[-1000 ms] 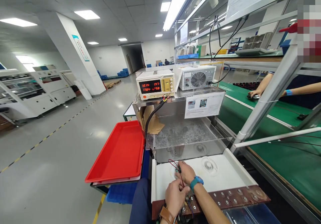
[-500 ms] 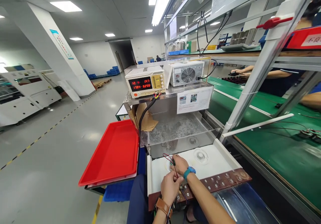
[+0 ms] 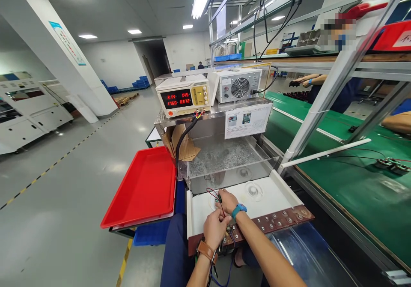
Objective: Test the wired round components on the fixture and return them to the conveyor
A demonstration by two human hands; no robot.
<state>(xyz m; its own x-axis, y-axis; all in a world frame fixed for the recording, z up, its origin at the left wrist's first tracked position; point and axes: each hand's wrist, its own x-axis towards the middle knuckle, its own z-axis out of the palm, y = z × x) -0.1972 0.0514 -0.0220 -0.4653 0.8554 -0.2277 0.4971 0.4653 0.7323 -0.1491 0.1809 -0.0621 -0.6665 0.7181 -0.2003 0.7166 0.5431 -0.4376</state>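
Observation:
My right hand (image 3: 228, 201), wearing a teal watch, grips a small green circuit board (image 3: 219, 198) above the white tray of a bench fixture (image 3: 271, 190). A thin red wire (image 3: 210, 189) loops out from the board to the left. Just below, my left hand (image 3: 214, 228), with a brown strap on its wrist, pinches a dark red wire (image 3: 222, 210) running down from the board. Both hands are close together over the near edge, where a brown strip (image 3: 276, 220) carries rows of metal studs. Fingers hide much of the board and the wire ends.
A red tray (image 3: 144, 186) sits to the left. Behind the fixture, a power supply (image 3: 183, 96) with red digits stands on a metal shelf beside a fan-backed unit (image 3: 240, 85). A green conveyor (image 3: 346, 184) and slanted post (image 3: 308, 115) are on the right; a co-worker's hands work beyond.
The camera view has shifted slightly. Both hands keep their grips on the board and wire. The power supply's digits have changed, and the co-worker's hands beyond the conveyor have moved.

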